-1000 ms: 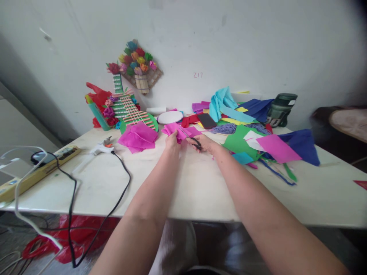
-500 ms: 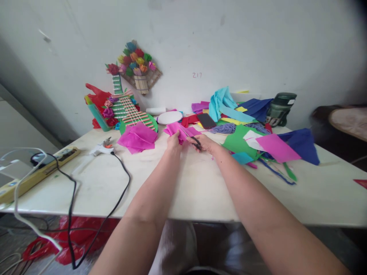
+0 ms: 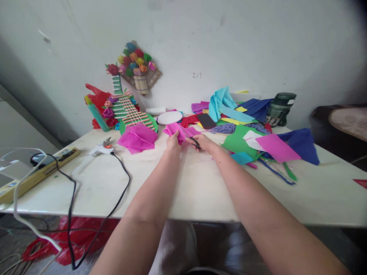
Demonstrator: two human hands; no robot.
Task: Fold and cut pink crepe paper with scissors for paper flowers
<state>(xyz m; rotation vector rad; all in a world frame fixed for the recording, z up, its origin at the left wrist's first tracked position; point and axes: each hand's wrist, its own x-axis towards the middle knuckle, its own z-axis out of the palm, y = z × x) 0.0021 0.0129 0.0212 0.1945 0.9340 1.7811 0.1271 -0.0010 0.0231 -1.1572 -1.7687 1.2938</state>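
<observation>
My left hand point(image 3: 173, 140) pinches a piece of bright pink crepe paper point(image 3: 172, 129) above the middle of the table. In my right hand point(image 3: 204, 142) is a pair of scissors point(image 3: 196, 143) with dark handles, its blades pointing up and left against the paper. Part of the pink paper spreads behind the blades towards my right fingers. A second pink sheet point(image 3: 137, 138), creased, lies to the left of my left hand. Whether the blades are closed is too small to tell.
Left on the table point(image 3: 137, 191) lie a glue gun point(image 3: 101, 148) with a black cord and a power strip point(image 3: 40, 173). A paper-flower guitar point(image 3: 133, 110) leans at the back. Rightward are a phone point(image 3: 207, 121), a green sheet point(image 3: 239, 140), blue yarn point(image 3: 225, 128) and a dark jar point(image 3: 282, 109).
Both hands stay almost in place. The right hand and the scissors have shifted very slightly left; the paper is still held.
</observation>
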